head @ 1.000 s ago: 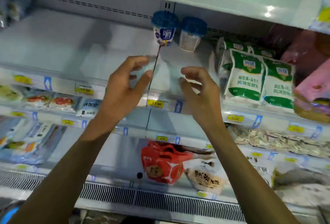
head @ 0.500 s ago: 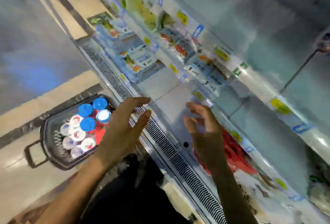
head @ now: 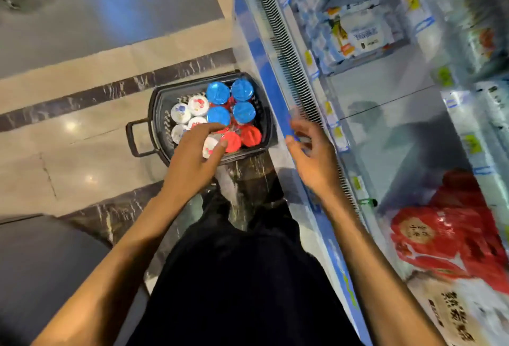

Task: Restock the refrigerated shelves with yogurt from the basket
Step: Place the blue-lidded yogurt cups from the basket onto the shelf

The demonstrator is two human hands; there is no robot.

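Yogurt cups (head: 219,93) are packed lid-up in the black basket (head: 156,103) on the floor (head: 82,136), beside the refrigerated shelves (head: 385,92). Of the hands, the left hand (head: 192,158) is spread above the white- and red-lidded cups with nothing gripped; the right hand (head: 314,158) is loosely open and empty. Risk noted: with such tight packing, neighbouring cups may be dragged up or tipped when one is lifted.

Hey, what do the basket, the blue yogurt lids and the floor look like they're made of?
The basket: likely dark moulded plastic, matte, with slotted walls and a loop handle. The blue lids: probably foil or thin plastic, glossy, with wrinkled highlights. The floor: polished stone or tile, beige with dark veined bands, showing bright reflections.
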